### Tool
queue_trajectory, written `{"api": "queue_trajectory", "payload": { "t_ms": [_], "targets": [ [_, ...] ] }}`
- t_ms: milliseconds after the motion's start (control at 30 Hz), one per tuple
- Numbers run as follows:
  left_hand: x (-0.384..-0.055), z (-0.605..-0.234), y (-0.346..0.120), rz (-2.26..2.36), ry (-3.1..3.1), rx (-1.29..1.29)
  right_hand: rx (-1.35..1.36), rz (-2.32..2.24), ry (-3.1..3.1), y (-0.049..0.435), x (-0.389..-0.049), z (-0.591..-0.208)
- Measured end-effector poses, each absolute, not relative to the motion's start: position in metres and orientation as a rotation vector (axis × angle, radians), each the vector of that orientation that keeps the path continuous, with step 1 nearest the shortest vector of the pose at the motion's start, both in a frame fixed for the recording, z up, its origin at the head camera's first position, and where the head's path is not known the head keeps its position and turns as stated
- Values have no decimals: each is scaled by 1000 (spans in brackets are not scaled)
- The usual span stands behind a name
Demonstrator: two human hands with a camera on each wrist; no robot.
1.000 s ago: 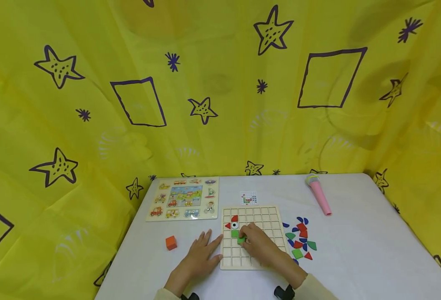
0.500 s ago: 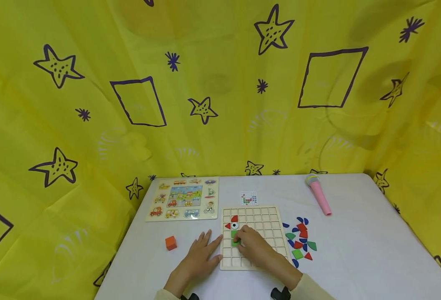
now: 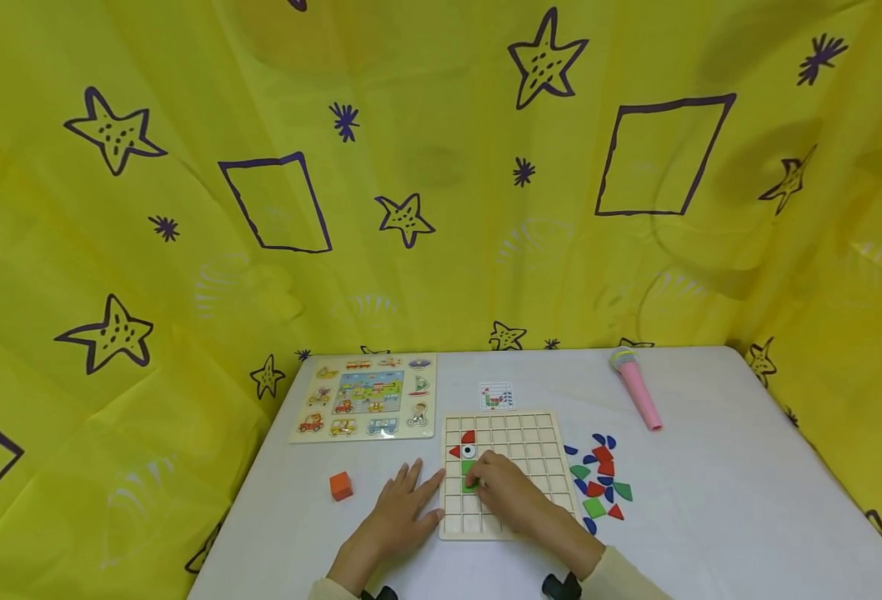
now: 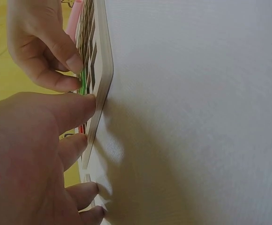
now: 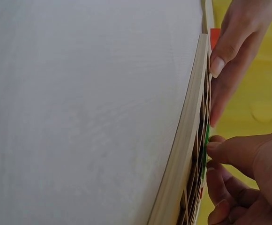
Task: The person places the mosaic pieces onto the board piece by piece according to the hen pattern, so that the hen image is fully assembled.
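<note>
A wooden grid board point(image 3: 531, 435) lies at mid-table. Set in its left part are a red quarter-round piece point(image 3: 468, 437), a red triangle point(image 3: 454, 452), a white tile with a black eye dot point(image 3: 468, 451) and a green square point(image 3: 468, 467). Just below that square, my right hand point(image 3: 514, 493) pinches a second green square point(image 3: 470, 486), its fingertips partly covering it. In the left wrist view, thumb and finger are right at the green edge point(image 4: 83, 80), close over the grid. My left hand point(image 3: 405, 510) lies spread on the table, index finger and thumb touching the board's left edge.
Several loose red, blue and green pieces point(image 3: 595, 489) lie right of the board. A small pattern card point(image 3: 497, 396) is behind it. A vehicle picture puzzle point(image 3: 321, 429) lies back left, an orange cube point(image 3: 341, 486) left, a pink toy microphone point(image 3: 641, 397) back right.
My right hand has shifted slightly left, bringing the second green square directly below the first one. Over the last half second it has barely moved. The left hand stays in place.
</note>
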State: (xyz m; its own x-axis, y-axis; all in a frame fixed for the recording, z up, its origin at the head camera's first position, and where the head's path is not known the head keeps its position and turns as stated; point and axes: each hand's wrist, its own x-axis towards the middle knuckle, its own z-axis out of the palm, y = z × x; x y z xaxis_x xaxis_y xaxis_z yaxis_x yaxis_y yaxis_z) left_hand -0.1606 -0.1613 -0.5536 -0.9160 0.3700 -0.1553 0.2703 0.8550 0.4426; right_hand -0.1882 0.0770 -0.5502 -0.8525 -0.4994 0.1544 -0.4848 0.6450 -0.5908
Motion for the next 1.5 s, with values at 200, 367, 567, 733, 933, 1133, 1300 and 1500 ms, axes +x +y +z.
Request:
{"api": "queue_trajectory", "payload": {
  "t_ms": [200, 367, 567, 733, 933, 1133, 1300, 1500],
  "targets": [
    [-161, -553, -162, 622, 2787, 489, -843, -1067, 2770, 80, -188, -546],
    [-161, -551, -162, 626, 2787, 492, -794, -1054, 2722, 85, -188, -543],
    [-161, -551, -161, 624, 2791, 466, -702, -1010, 2764, 101, -190, -540],
    [-160, -552, -161, 630, 2790, 469, -490, -1056, 2814, 126, -195, -538],
    [-159, -551, -162, 646, 2784, 462, -329, -1089, 2852, 168, -199, -531],
    [-159, -550, -162, 637, 2780, 467, -251, -1003, 2882, 205, -200, -530],
    [-158, -550, -161, 632, 2786, 472, -229, -975, 2824, 222, -199, -534],
    [-158, -551, -160, 630, 2792, 482, -242, -977, 2790, 229, -196, -537]
  ]
}}
